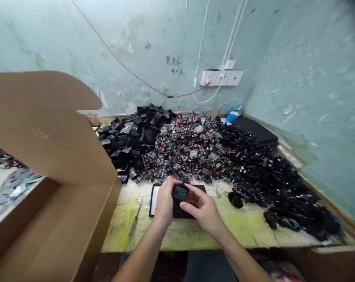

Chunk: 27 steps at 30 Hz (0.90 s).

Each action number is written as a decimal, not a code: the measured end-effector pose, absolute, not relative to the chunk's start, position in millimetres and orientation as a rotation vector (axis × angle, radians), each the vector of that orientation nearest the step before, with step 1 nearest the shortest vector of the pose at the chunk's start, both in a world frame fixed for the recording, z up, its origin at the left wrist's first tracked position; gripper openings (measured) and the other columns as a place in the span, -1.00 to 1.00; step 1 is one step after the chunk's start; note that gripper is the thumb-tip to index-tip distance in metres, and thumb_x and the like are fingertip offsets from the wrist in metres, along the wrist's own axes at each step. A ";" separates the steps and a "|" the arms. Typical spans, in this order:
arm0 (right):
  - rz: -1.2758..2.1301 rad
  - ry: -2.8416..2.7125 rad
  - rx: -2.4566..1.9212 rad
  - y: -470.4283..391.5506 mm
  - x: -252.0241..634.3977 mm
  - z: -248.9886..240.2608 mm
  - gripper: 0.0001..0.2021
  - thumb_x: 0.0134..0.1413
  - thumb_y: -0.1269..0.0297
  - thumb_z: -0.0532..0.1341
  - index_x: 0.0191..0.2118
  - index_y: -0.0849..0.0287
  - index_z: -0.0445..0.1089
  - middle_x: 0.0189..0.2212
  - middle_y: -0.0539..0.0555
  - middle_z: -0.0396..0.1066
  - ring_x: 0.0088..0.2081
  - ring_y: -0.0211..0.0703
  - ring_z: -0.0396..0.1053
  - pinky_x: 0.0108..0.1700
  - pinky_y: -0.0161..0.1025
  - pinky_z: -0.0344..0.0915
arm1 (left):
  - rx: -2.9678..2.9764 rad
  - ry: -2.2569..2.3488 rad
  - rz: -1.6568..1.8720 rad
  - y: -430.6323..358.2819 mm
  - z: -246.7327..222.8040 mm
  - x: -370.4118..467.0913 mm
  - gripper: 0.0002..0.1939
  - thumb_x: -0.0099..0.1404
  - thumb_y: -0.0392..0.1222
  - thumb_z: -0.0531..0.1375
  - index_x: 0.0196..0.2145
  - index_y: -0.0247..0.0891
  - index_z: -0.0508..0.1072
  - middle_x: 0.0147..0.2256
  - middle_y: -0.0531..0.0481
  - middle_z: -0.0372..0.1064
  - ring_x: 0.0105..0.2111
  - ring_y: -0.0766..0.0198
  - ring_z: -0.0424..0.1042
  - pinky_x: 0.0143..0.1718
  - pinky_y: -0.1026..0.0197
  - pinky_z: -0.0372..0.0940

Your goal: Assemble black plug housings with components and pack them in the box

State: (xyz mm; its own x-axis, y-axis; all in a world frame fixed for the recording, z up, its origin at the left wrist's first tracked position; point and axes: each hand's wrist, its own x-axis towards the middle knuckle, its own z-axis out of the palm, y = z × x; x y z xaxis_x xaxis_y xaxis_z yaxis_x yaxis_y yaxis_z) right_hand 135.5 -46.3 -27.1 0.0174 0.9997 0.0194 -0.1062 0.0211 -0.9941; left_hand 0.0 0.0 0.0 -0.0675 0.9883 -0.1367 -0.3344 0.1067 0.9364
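Between my two hands is a small black plastic housing, tilted, with a bit of red showing at its lower edge. My left hand grips its left side. On the other side, my right hand holds it with the thumb in front and fingers behind. Below the hands lies a flat black tray or mat with a white strip at its left. Just beyond rises a heap of small circuit boards with red and green parts. A heap of black housings sits to its left.
An open cardboard box stands on the left. A screwdriver lies on the yellow-stained table. Black parts and cables are piled at right, near a stack of black sheets. A power strip hangs on the wall.
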 end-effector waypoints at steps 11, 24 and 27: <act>0.569 -1.524 -1.179 -61.7 133.9 -19.7 -0.34 -0.07 0.29 0.55 0.21 -0.09 0.49 0.15 0.17 0.27 0.21 0.20 0.33 0.29 0.22 0.34 | 0.274 0.629 1.245 -18.9 4.8 0.2 -0.62 0.15 0.07 0.50 -0.36 -0.25 0.50 -0.34 -0.01 0.51 -0.34 0.21 0.50 -0.15 0.12 0.44; 0.320 -1.603 -1.071 -68.3 128.4 -11.6 -0.44 0.03 0.40 0.46 0.16 -0.05 0.46 0.05 0.13 0.44 0.07 0.11 0.46 0.12 0.05 0.48 | 0.567 0.799 1.323 -20.4 16.9 3.3 -0.69 0.12 -0.09 0.47 -0.46 -0.26 0.42 -0.41 0.05 0.40 -0.39 0.32 0.35 -0.29 0.29 0.31; 0.356 -1.606 -1.088 -65.8 127.3 -11.6 -0.45 0.01 0.39 0.48 0.15 -0.03 0.45 0.05 0.14 0.44 0.07 0.11 0.46 0.12 0.06 0.48 | 0.583 0.840 1.316 -19.5 19.6 3.0 -0.67 0.12 -0.07 0.47 -0.47 -0.26 0.41 -0.43 0.06 0.38 -0.43 0.34 0.34 -0.34 0.30 0.30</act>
State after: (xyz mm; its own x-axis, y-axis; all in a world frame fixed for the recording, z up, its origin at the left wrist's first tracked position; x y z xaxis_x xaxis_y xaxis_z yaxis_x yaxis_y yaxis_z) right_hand 127.3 -65.8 -11.6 0.0329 0.7908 0.6111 0.4587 0.5313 -0.7122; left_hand 3.0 -19.5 19.6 0.0384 0.9792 -0.1994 -0.5930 0.1829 0.7841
